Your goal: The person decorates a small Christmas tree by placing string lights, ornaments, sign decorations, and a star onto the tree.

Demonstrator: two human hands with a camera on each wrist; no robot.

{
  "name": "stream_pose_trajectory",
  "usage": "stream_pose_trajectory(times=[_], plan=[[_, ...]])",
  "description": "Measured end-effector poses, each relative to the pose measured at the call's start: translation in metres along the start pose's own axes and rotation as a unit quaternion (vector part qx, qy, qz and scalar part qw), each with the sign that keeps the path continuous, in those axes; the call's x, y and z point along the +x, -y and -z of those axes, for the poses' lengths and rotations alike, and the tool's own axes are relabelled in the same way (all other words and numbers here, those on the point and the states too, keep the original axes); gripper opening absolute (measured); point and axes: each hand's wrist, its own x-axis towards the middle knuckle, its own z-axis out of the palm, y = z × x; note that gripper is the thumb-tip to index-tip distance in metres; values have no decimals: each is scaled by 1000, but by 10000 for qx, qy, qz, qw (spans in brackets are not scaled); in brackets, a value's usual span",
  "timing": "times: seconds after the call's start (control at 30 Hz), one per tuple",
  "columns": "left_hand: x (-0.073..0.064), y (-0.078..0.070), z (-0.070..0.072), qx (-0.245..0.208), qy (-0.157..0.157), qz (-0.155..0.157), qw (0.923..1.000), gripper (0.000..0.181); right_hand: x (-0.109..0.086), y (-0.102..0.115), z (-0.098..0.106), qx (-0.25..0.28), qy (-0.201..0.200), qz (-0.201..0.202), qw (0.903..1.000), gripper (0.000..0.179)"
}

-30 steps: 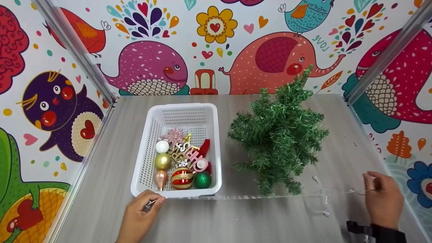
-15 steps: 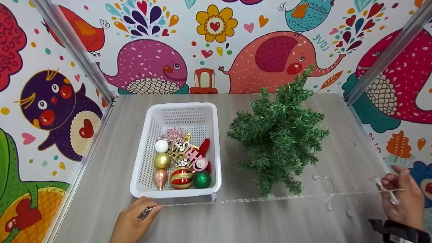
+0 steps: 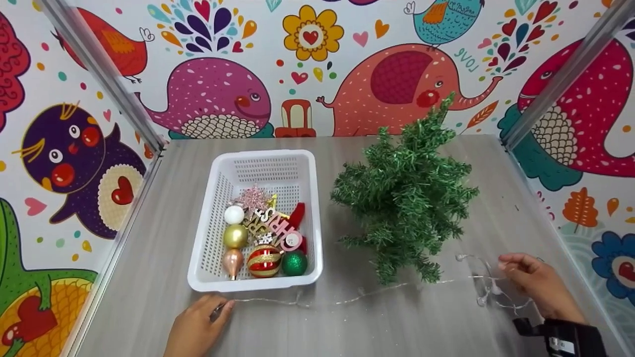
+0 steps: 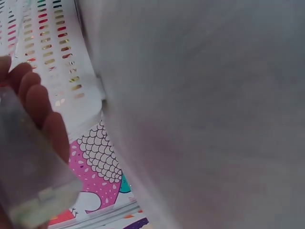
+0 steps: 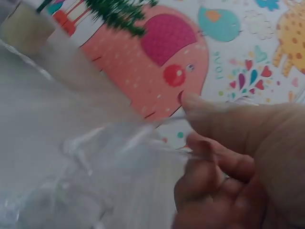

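A thin clear string of lights stretches between my hands, sagging slightly in front of the basket and the small green Christmas tree. My left hand grips its left end by the basket's near-left corner. The left wrist view shows a translucent box-like piece in that hand. Near the tree's right front, my right hand pinches the string between thumb and fingers. Loose bulbs and loops of wire lie beside those fingers. In the right wrist view the strands are blurred.
The white basket holds a striped bauble, a green glitter ball, a gold ball, a white ball and lettered decorations. Printed wall panels and metal posts enclose the table.
My right hand goes outward to the right, then back left toward the tree. The string, taut before, now hangs in a slack curve. My left hand shifts slightly toward me and keeps its grip.
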Motion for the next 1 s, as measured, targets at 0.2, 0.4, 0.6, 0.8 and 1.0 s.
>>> stream_pose_trajectory(times=[0.2,0.4,0.6,0.8,1.0], plan=[[3,1,3,8,119,170,9998,9,10,-10,-9,-201,396,44,9990,39],[5,2,3,25,361,259,9990,9,6,-15,-26,-1108,83,215,9936,72],[2,8,4,37,279,380,9989,10,5,-24,-37,-2880,375,627,9548,89],[2,15,9,45,201,415,9989,7,7,-32,-19,-3572,-305,299,9330,21],[5,16,13,65,417,694,9967,11,12,-40,6,-3180,-549,-468,9453,47]])
